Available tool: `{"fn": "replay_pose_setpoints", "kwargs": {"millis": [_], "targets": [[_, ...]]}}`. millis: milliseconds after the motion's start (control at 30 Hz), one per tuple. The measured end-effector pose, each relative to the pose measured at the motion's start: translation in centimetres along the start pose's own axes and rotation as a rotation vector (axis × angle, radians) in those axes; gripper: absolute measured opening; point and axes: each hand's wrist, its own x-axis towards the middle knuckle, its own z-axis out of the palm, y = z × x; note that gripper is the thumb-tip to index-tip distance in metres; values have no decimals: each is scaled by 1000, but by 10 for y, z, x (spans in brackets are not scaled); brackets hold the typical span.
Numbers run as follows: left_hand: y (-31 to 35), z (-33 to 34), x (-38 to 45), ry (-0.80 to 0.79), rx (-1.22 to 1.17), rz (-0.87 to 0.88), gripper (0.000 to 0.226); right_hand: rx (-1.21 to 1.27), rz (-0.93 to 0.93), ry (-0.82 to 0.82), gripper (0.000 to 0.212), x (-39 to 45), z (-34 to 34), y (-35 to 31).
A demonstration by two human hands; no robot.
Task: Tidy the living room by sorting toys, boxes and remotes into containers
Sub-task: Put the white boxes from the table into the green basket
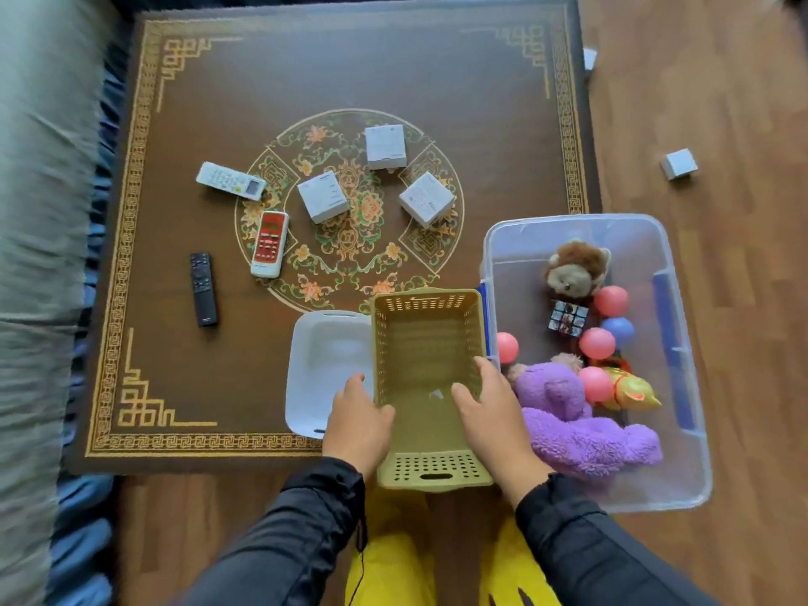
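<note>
Basket [426, 369], perforated tan plastic, gripped at its side walls between left hand [358, 419] and right hand [492, 419], fingers curled over both rims.

No text, brand or number can be read anywhere. The three white boxes [323, 196] [385, 146] [426, 199] on the rug bear faint grey print, too blurred to make out. The red-and-white remote [269, 244], the white remote [230, 181] and the black remote [203, 289] show buttons and small marks, but none of them is legible.
</note>
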Motion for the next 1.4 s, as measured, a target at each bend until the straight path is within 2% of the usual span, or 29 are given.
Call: {"fn": "replay_pose_setpoints", "kwargs": {"millis": [167,367,600,767,900,967,1067,1167,1300,1400], "targets": [[-5,-10,25,-33,72,24,68,-16,49,95,59,5,21,-12],[8,5,45,-24,24,23,50,-63,81,143,59,14,26,-14],[5,18,57,-31,91,-108,30,-136,60,68,57,6,25,-8],[4,20,65,16,153,-103,26,-158,19,27,57,12,16,-6],[-8,14,64,-34,107,-103,19,-158,15,11,58,9,15,-10],[-10,8,63,-56,72,-91,23,-158,-2,21,58,9,14,-16],[-12,-4,61,-57,31,-88,35,-191,-54,76,57,6,11,-26],[-10,-20,63,-87,-31,-50,22,-213,-139,147,54,0,8,-41],[-4,-51,55,-122,-143,20,18,-228,-211,229,52,-10,13,-67],[1,-82,54,-65,-148,87,21,-209,-230,288,51,-13,19,-96]]}}
